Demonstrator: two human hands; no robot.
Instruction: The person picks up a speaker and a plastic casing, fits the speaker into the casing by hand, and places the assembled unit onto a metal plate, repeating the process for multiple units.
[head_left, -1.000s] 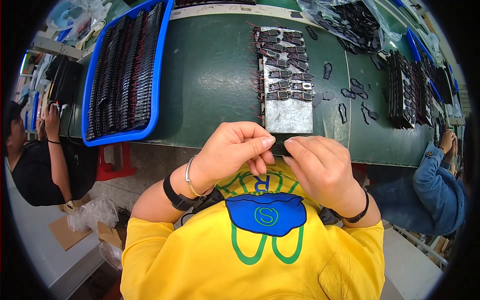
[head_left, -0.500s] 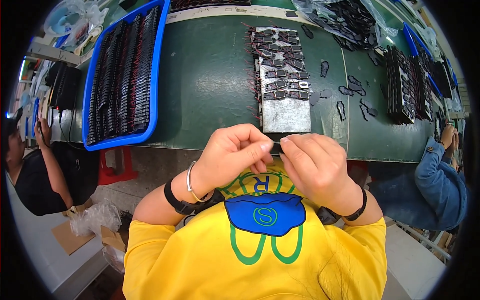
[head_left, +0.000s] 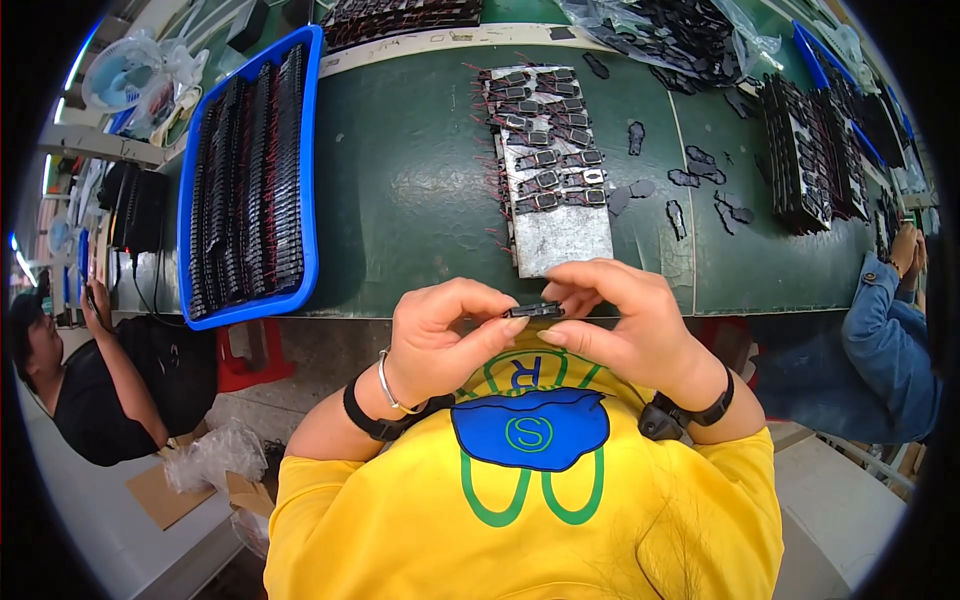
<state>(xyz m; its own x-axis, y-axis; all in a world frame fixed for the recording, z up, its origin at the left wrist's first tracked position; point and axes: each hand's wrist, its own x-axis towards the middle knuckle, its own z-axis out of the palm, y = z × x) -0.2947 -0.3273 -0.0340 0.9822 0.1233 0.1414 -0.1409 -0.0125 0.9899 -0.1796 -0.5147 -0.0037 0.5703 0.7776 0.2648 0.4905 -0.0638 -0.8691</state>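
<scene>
Held part: a small, slim black part [head_left: 533, 311] is held up in front of the chest, just off the near edge of the table; it is seen nearly edge-on, lying almost level, with its long sides running from 9 to 3 o'clock.
Look of the part: its surface is dark with a few paler glints, and its outline is uneven rather than smooth; its finer details can hardly be made out at this size.
Left hand: the part's 9 o'clock end is pinched by the left hand [head_left: 455, 330], in a narrow grip between thumb and forefinger.
Right hand: the 3 o'clock end is held by the right hand [head_left: 625, 320], with the thumb placed below and the fingers above.
Metal plate: at 12 o'clock from the held part, a grey metal plate [head_left: 565, 245] is seen, its far portion covered by paired rows of small black units [head_left: 541, 181]; thin red wires are splayed along its 9 o'clock side.
Blue tray: at 10 o'clock, a blue tray [head_left: 308, 200] is filled with long columns of black parts.
Green table: at 2 o'clock, flat black cut-outs [head_left: 676, 220] are scattered over the green table [head_left: 400, 180].
Clear bag: at 1 o'clock, more black pieces are heaped by a clear bag [head_left: 738, 42].
</scene>
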